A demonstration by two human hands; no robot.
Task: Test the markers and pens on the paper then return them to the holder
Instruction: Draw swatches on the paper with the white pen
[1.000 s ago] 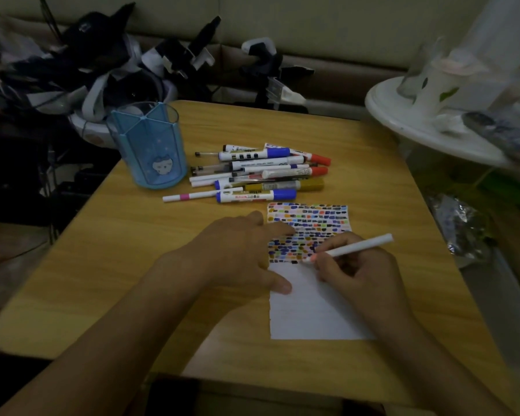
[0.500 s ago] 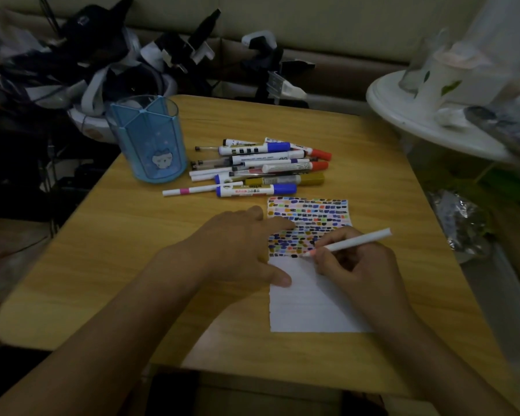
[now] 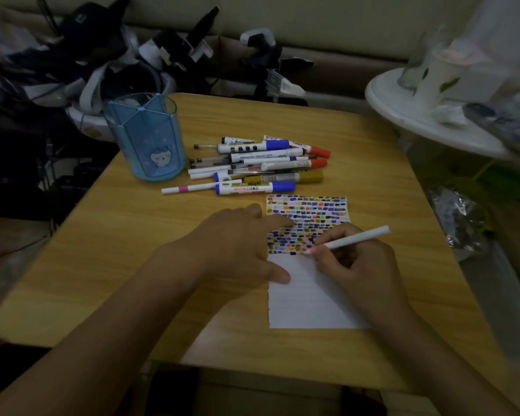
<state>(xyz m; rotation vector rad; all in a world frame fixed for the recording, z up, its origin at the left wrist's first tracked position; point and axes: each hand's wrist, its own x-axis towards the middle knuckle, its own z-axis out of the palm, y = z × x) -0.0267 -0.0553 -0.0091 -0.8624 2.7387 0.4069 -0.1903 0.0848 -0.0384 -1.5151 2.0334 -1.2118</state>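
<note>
Standing near the far left corner of the wooden table [image 3: 108, 241] is a blue translucent pen holder [image 3: 147, 136] with a cat face on its front, upright; just to its right, a heap of markers and pens [image 3: 261, 163] is lying toward the far edge, among them a thin white pen with a pink band [image 3: 192, 188] and a blue-capped whiteboard marker [image 3: 254, 187] at the heap's near side. Nearer the middle, the left hand [image 3: 237, 244] is lying flat with fingers straight, pressing on the left edge of the paper [image 3: 306, 298]; the paper's far half is carrying rows of coloured test marks. Over the paper's right side, the right hand [image 3: 354, 262] is pinching a white pen [image 3: 347, 240] in curled fingers, its pinkish tip touching the paper just below the marks, its rear end pointing toward the table's right edge.
</note>
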